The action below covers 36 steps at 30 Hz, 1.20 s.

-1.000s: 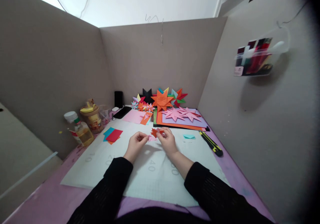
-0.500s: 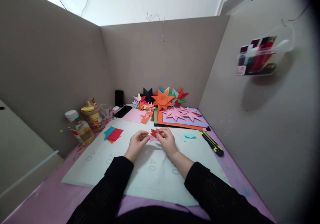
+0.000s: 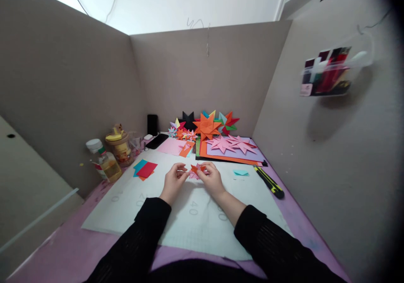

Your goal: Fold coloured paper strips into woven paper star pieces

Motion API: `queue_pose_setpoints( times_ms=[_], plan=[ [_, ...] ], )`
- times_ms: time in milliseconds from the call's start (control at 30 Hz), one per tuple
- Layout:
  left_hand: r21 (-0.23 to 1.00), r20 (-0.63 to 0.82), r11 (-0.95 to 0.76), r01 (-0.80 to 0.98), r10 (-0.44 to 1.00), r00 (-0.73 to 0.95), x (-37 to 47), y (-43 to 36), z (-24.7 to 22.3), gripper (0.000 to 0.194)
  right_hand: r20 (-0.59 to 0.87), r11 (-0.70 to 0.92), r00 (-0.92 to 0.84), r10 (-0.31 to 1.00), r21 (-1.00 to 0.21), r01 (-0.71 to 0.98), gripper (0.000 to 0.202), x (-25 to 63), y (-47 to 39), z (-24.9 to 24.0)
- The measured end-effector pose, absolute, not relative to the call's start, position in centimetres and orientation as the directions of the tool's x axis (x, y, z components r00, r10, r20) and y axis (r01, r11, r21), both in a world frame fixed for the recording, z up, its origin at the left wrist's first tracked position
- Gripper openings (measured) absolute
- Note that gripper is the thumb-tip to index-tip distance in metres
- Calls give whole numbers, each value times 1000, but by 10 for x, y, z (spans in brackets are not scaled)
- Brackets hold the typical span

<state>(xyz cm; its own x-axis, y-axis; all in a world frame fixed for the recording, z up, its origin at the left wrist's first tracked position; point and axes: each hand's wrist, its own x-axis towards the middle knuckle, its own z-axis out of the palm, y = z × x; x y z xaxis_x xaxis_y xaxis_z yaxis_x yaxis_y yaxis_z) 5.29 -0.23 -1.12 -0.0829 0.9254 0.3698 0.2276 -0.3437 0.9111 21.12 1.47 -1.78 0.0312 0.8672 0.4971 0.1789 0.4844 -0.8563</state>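
Observation:
Between my hands, just above the white sheet (image 3: 180, 199), is a small folded paper star (image 3: 197, 172) in orange and pink. My right hand (image 3: 212, 179) pinches its right side between thumb and fingers. On the other side my left hand (image 3: 174, 180) has thumb and fingertips closed at the star's left edge, partly covering its pink points. To the right lies a small turquoise folded paper (image 3: 241, 173). Blue, red and orange paper squares (image 3: 147, 169) overlap at the left.
A yellow and black cutter knife (image 3: 269, 182) lies at the right. Finished paper stars (image 3: 207, 125) stand at the back, with pink stars (image 3: 222, 143) on stacked coloured sheets. Bottles (image 3: 110, 167), a lidded cup (image 3: 120, 147) and a phone (image 3: 157, 141) line the left; grey partitions surround the table.
The view has shifted slightly, so everything appears a little to the right. Both hands keep hold of the star, whose pink points show a bit more below the orange part.

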Motion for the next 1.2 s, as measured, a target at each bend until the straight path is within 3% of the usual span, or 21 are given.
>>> queue_pose_setpoints(
  times_ms=[333, 633, 800, 1200],
  plan=[
    [922, 352, -328, 205, 931, -92, 53, -3, -12, 35, 428, 434, -88, 900, -898, 69, 14, 210, 17, -22],
    [911, 348, -311, 270, 932, -103, 57, -8, -8, 40, 416, 430, -124, 901, -895, 120, 15, 210, 17, -23],
    [883, 369, -317, 347, 925, -92, 54, -5, -8, 22, 400, 406, -71, 914, -904, 134, 17, 210, 19, -26],
    [938, 225, -203, 281, 973, -48, 53, -5, -7, 26, 337, 344, -86, 937, -935, 86, 21, 211, 22, -28]
  ],
)
